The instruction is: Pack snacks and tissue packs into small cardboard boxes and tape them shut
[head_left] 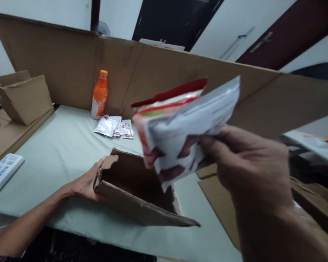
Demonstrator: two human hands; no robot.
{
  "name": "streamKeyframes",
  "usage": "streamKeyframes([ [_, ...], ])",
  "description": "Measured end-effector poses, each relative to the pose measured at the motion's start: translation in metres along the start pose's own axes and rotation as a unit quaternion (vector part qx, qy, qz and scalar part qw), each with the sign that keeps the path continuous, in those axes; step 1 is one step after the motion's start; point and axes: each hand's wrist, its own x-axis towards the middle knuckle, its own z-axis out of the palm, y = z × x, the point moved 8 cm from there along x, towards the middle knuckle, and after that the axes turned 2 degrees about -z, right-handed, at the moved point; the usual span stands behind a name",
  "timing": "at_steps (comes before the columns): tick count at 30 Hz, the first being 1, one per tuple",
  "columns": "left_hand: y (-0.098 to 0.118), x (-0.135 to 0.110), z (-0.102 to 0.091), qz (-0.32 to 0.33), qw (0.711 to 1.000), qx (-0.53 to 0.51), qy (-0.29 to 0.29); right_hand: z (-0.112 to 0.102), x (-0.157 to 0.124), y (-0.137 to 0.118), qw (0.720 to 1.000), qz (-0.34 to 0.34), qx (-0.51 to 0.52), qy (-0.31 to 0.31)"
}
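My right hand [243, 163] is closed on a small bunch of packets, held up over the right part of an open cardboard box [142, 207]. The nearest packet [191, 134] is white with dark red shapes; red-edged packets [164, 98] fan out behind it. Some motion blur hides their print. My left hand [89, 182] grips the left end of the box, fingers along its torn edge. Dark shadow fills the box, and the packets cover part of its opening. Behind it, several white sachets [109, 125] lie on the pale green cloth.
An orange bottle [100, 96] stands upright at the back, against a tall cardboard wall [158, 72]. To the left are a white power bank [5, 173] and another cardboard box [27, 102]. Flat cardboard [218, 203] lies at the right.
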Motion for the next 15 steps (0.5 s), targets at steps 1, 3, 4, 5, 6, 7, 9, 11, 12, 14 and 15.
streamKeyframes([
  [1,-0.001,-0.006,0.000,-0.004,1.000,-0.006,0.002,0.005,0.015,0.014,0.999,0.034,0.019,0.010],
  [3,0.000,-0.018,-0.004,-0.011,1.000,-0.018,0.010,0.031,0.042,0.044,0.994,0.089,0.062,-0.009],
  [4,0.002,-0.025,-0.008,-0.017,0.999,-0.022,0.018,0.046,0.052,0.060,0.991,0.106,0.075,-0.021],
  [5,0.004,-0.033,-0.014,-0.025,0.999,-0.024,0.030,0.060,0.059,0.075,0.990,0.116,0.081,-0.028],
  [6,0.005,-0.041,-0.021,-0.037,0.998,-0.024,0.043,0.074,0.062,0.090,0.989,0.122,0.082,-0.034],
  [7,0.006,-0.049,-0.030,-0.051,0.997,-0.020,0.057,0.086,0.062,0.104,0.988,0.126,0.082,-0.039],
  [9,0.006,-0.067,-0.053,-0.079,0.992,-0.014,0.094,0.110,0.052,0.128,0.985,0.138,0.082,-0.062],
  [11,0.003,-0.082,-0.081,-0.095,0.986,-0.016,0.139,0.131,0.032,0.144,0.981,0.144,0.084,-0.101],
  [12,-0.002,-0.088,-0.098,-0.106,0.978,-0.012,0.177,0.140,0.020,0.149,0.978,0.145,0.085,-0.120],
  [14,-0.018,-0.100,-0.139,-0.144,0.948,0.014,0.283,0.153,-0.005,0.155,0.974,0.146,0.089,-0.146],
  [15,-0.029,-0.105,-0.160,-0.167,0.925,0.035,0.339,0.158,-0.016,0.158,0.973,0.147,0.090,-0.153],
])
